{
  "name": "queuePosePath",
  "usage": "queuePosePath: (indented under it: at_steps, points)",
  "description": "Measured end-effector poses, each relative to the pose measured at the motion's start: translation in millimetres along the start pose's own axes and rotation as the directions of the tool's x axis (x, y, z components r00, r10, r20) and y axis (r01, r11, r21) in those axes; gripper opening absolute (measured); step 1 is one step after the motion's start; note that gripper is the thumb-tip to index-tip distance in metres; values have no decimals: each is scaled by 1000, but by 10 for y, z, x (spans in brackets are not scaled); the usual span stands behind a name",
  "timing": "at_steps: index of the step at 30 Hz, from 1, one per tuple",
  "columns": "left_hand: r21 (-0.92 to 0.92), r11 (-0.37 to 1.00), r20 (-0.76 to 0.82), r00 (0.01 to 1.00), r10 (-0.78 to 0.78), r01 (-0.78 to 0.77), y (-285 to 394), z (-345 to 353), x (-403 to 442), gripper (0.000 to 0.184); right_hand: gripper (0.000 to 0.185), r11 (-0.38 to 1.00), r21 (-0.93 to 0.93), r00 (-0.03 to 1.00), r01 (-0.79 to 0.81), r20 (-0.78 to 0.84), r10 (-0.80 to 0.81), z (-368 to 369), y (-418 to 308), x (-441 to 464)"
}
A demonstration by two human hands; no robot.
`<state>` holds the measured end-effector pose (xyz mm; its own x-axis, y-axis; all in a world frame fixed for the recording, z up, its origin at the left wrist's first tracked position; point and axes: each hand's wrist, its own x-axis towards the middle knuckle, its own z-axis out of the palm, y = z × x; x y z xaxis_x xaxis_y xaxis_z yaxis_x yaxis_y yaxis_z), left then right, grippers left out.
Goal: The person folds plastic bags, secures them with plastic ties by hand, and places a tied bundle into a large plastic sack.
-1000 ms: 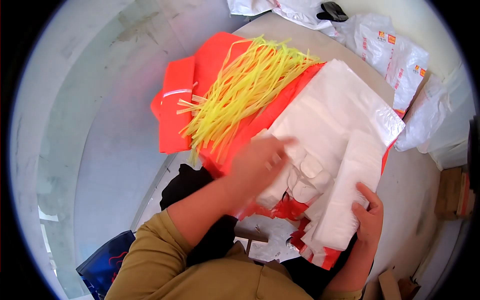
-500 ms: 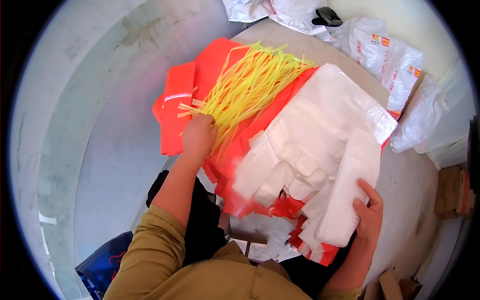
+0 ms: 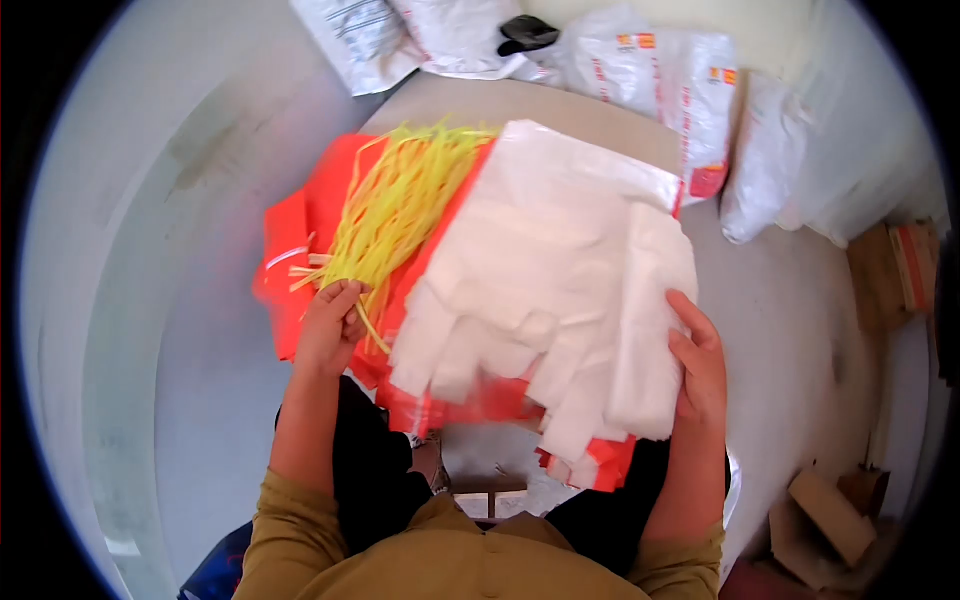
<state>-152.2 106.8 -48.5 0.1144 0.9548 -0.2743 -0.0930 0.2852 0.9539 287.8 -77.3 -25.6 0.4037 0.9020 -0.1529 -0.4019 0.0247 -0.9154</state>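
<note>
Yellow plastic strips (image 3: 400,200) lie in a loose bundle over red bags (image 3: 335,180). At the bundle's lower end my left hand (image 3: 338,325) pinches strip ends between thumb and fingers. A stack of white plastic bags (image 3: 540,240) rests on the red ones, its loose lower ends spread toward my lap. My right hand (image 3: 697,360) holds the right edge of a folded white bundle (image 3: 650,320), thumb and fingers around its side.
White printed sacks (image 3: 610,70) stand behind the beige surface (image 3: 560,110), with a black item (image 3: 528,35) on them. Cardboard boxes (image 3: 885,275) are at the right, and cardboard pieces (image 3: 825,525) lie at the lower right. A blue bag (image 3: 218,562) is at the lower left.
The view has turned, so the bags and sacks appear further left. My left hand went from above the white bags to the yellow strips and now pinches their ends. My right hand stays on the folded bundle.
</note>
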Motion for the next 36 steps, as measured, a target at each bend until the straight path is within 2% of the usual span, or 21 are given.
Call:
queuePosePath:
  at_steps: [2, 4, 5, 6, 8, 10, 13, 16, 19, 22, 23, 24, 26, 27, 28, 29, 31, 32, 35, 36]
  points:
    - [-239, 967, 158, 986, -50, 87, 160, 370, -276, 16, 55, 997, 68, 999, 27, -27, -26, -20, -39, -12]
    - [-34, 995, 231, 970, -80, 90, 198, 851, -538, 12, 54, 991, 123, 999, 47, -25, -44, -92, -72, -29]
    - [12, 995, 353, 931, -94, 96, 140, 1045, -615, 11, 54, 987, 151, 998, 59, -22, -56, -120, -97, -42]
    - [24, 981, 330, 924, -192, 195, 117, 1320, -738, 11, 54, 986, 147, 997, 73, -26, -70, -146, -130, -60]
    - [64, 921, 372, 848, -379, 384, 120, 1821, -972, 13, 53, 985, 139, 995, 100, -35, -96, -205, -187, -101]
    - [247, 926, 475, 797, -373, 286, 16, 2204, -998, 14, 53, 977, 172, 992, 124, -18, -123, -287, -221, -146]
    - [179, 950, 671, 674, -308, 256, -459, 2632, -837, 30, 54, 977, 143, 987, 156, 4, -158, -443, -243, -211]
    - [42, 857, 725, 575, -380, 513, -509, 3011, -944, 38, 53, 978, 72, 978, 194, 60, -199, -540, -281, -266]
    - [-49, 698, 767, 474, -432, 715, -494, 3022, -997, 49, 51, 976, -46, 972, 213, 114, -206, -579, -334, -313]
    - [-113, 649, 827, 434, -358, 752, -540, 2706, -1013, 64, 49, 971, -140, 969, 196, 179, -169, -513, -287, -305]
    - [-70, 827, 760, 567, -318, 558, -568, 2577, -1005, 62, 48, 968, -166, 967, 187, 203, -152, -461, -268, -294]
    - [4, 945, 696, 677, -238, 328, -615, 2450, -989, 60, 47, 935, -222, 941, 278, 258, -219, -422, -193, -262]
    - [17, 990, 618, 777, -118, 137, -528, 2355, -1027, 56, 48, 935, -281, 947, 216, 292, -131, -218, -162, -263]
    - [-66, 980, 596, 795, -111, 187, -343, 2383, -1110, 55, 49, 932, -309, 949, 188, 303, -91, -106, -146, -265]
    - [-145, 962, 578, 809, -110, 234, -224, 2397, -1142, 53, 46, 895, -362, 934, 260, 329, -139, -33, -15, -219]
    - [-134, 967, 536, 836, -114, 218, -220, 2376, -1096, 51, 44, 848, -414, 917, 330, 352, -185, 25, 109, -178]
    - [-117, 976, 454, 884, -113, 185, -278, 2317, -928, 52, 43, 812, -472, 916, 342, 360, -177, 195, 34, -224]
    - [-112, 977, 486, 868, -105, 181, -298, 2280, -846, 50, 43, 792, -502, 915, 347, 367, -169, 231, 1, -236]
    - [-81, 970, 442, 880, -172, 231, -358, 2185, -651, 50, 47, 713, -567, 898, 414, 382, -218, 208, 51, -161]
    - [-80, 965, 436, 879, -193, 251, -366, 2179, -612, 51, 47, 726, -574, 922, 378, 299, -244, 182, 59, -133]
